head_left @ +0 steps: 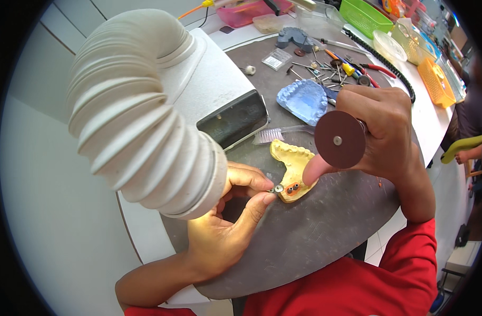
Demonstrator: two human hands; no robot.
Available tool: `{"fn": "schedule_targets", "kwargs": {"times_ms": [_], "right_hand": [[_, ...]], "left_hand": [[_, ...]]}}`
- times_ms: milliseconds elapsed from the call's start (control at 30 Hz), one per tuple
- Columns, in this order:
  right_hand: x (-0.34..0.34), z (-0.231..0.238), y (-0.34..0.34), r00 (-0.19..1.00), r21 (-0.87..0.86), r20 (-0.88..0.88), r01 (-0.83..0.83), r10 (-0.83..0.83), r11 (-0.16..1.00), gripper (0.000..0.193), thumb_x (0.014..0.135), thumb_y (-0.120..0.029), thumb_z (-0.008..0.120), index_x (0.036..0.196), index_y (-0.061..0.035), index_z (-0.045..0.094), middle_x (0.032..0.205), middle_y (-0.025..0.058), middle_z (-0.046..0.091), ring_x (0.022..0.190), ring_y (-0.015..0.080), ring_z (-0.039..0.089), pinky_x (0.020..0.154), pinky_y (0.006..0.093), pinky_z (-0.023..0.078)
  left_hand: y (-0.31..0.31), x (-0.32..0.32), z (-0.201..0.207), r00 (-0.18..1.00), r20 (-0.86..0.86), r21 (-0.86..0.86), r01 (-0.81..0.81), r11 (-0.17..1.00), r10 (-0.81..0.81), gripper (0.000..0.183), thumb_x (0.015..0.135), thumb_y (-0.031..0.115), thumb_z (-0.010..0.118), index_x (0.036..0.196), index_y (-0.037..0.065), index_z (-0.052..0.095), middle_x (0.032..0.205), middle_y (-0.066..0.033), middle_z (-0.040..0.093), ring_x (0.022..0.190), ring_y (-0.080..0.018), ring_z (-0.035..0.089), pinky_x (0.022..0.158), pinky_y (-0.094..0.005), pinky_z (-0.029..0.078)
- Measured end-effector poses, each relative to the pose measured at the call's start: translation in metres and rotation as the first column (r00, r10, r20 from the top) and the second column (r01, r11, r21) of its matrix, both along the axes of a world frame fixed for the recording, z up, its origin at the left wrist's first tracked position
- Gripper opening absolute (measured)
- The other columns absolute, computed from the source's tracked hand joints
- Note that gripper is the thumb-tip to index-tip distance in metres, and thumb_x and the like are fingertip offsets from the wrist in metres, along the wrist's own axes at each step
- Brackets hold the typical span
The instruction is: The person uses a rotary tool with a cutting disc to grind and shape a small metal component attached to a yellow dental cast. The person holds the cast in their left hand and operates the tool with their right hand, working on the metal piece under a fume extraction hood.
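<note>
A: Left hand (227, 221)?
B: Pinches a small metal part (278, 188) against the yellow dental cast (293, 168) on the grey bench (314, 231).
A: Right hand (383, 131)?
B: Clamped on a handpiece with a brown cutting disc (339, 139).

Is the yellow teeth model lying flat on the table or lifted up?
Lying flat. The yellow teeth model rests on the grey table; the right hand presses one finger on it.
</note>
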State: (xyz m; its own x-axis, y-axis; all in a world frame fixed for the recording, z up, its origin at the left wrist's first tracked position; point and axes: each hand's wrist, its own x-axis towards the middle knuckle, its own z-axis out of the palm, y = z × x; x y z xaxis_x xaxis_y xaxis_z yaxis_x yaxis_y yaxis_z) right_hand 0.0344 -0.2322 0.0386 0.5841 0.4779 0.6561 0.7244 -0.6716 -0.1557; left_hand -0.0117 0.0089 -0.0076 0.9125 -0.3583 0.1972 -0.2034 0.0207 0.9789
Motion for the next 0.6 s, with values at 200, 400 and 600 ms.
{"fn": "schedule_targets", "kwargs": {"times_ms": [200, 400, 600], "right_hand": [[0.002, -0.004, -0.001, 1.0, 0.086, -0.006, -0.002, 0.002, 0.996, 0.059, 0.053, -0.043, 0.094, 0.059, -0.0072, 0.048, 0.052, 0.0018, 0.042, 0.043, 0.015, 0.039, 0.04, 0.0289, 0.029], [0.004, -0.005, -0.006, 1.0, 0.078, -0.017, 0.022, -0.021, 0.997, 0.055, 0.056, -0.038, 0.094, 0.06, -0.0063, 0.049, 0.052, 0.0027, 0.044, 0.042, 0.0149, 0.039, 0.04, 0.0295, 0.03], [0.008, -0.009, -0.009, 1.0, 0.085, 0.005, 0.028, -0.029, 0.996, 0.052, 0.056, -0.035, 0.093, 0.061, -0.0062, 0.05, 0.052, 0.0029, 0.045, 0.042, 0.0153, 0.039, 0.04, 0.0302, 0.031]], "left_hand": [[-0.005, 0.001, 0.007, 1.0, -0.001, 0.096, -0.012, 0.995, 0.012, 0.017, 0.087, -0.004, 0.068, 0.101, -0.001, 0.061, 0.105, -0.0088, 0.058, 0.097, -0.0132, 0.06, 0.085, -0.0253, 0.05], [-0.011, 0.002, 0.012, 0.997, -0.067, 0.084, -0.04, 0.996, 0.046, 0.015, 0.085, -0.006, 0.068, 0.099, -0.002, 0.061, 0.102, -0.0085, 0.061, 0.095, -0.0135, 0.061, 0.086, -0.0259, 0.051], [-0.018, 0.002, 0.007, 0.997, -0.008, 0.164, -0.078, 0.983, 0.08, 0.014, 0.082, -0.006, 0.071, 0.093, -0.002, 0.064, 0.095, -0.0086, 0.065, 0.087, -0.0135, 0.064, 0.08, -0.0253, 0.051]]}}
